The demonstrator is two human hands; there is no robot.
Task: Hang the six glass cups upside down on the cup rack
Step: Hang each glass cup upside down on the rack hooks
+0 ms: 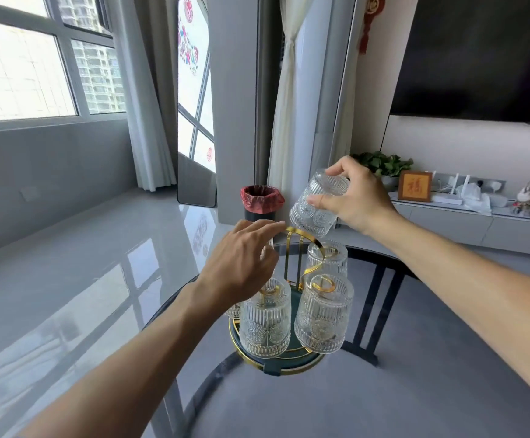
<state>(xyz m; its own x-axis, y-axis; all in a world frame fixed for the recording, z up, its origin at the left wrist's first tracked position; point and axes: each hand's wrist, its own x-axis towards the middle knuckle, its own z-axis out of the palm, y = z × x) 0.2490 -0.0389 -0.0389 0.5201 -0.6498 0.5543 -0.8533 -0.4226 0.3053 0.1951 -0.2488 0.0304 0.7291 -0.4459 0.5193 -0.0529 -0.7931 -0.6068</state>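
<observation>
Nearly done, by the look of it — three cups hang mouth-down on the gold rack (292,263): one front-left (265,320), one front-right (323,317), one behind on the right (327,257). A sliver of glass low beside the left wrist and another behind the left hand (241,260) suggest two more, though both are mostly hidden, so I cannot be sure of the count. The right hand (357,197) grips what is probably the last cup (319,202), thumb and fingers wrapped round its base end, mouth tilted down and toward the rack's top loop, just above it but not yet on a hook. The left hand has its fingers loosely curled at the top of the rack; whether they clasp it or only rest there I cannot tell.

Room is tight — the hung cups crowd the hooks, and the incoming one must thread down between them without knocking glass. The rack sits near the far edge of the round table (415,390), with bare tabletop on the near side.
</observation>
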